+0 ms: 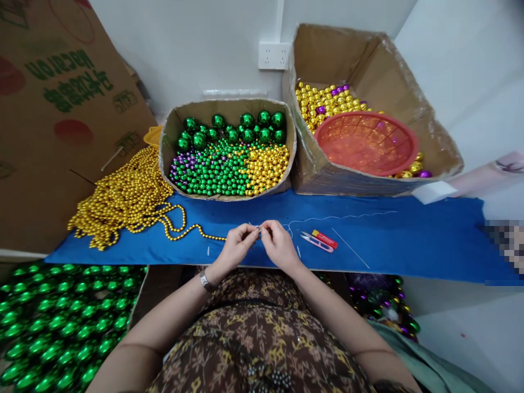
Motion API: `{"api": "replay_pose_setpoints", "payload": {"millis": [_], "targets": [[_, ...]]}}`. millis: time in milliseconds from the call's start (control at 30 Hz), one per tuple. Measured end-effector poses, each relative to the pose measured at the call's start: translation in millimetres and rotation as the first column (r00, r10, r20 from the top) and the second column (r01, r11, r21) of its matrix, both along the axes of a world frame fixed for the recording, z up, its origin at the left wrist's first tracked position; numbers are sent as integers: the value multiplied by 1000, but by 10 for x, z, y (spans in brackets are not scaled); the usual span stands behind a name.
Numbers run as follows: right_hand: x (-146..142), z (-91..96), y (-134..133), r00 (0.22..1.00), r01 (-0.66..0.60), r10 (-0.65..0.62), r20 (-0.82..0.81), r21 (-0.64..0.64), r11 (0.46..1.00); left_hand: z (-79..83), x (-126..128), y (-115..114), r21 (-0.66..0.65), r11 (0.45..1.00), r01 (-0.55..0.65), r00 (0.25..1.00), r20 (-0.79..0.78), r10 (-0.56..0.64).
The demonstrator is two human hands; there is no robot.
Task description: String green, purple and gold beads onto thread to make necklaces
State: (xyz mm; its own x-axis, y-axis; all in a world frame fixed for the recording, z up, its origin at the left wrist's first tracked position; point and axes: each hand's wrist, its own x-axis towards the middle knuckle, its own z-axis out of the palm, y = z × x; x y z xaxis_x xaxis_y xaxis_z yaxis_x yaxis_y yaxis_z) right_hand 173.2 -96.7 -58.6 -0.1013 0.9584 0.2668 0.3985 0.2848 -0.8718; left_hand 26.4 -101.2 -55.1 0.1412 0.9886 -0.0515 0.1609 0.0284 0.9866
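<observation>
Gold bead string (199,226) on worktop (393,240) runs L-to-R from pile (123,196), going out of sight at L hand (238,243), the nearer one vs. R hand (280,245). Both pinched nearly closed, tips together, apparently on white thread (344,219); can't tell if L grips beads too.

Two bead boxes (235,107) (306,164) on one blue table (409,240)
plus two hands (236,246) (280,245), one watch (205,280), one pair of snips (321,243), one red basket (362,146), one gold bead pile (125,194) lol
</observation>
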Motion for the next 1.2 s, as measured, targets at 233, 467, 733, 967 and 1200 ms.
{"api": "replay_pose_setpoints", "payload": {"millis": [233,467,733,967,1200], "targets": [[98,222,140,612,-285,-138,-779,-379,880,-27,-58,40,13,998,69,997,-42,-69],[202,384,85,561,-87,-81,-824,-156,984,-54,-278,89,219,971,95,945,-326,-19],[66,100,48,845,-251,-17,535,424,870,8,-331,153,153,975,164,917,-387,-93],[140,80,63,682,-282,-191,706,495,822,18,-387,149,100,947,306,912,-317,-261],[923,270,122,592,-52,-408,695,537,842,250,-685,102,52,883,466,722,-599,-346]]}}
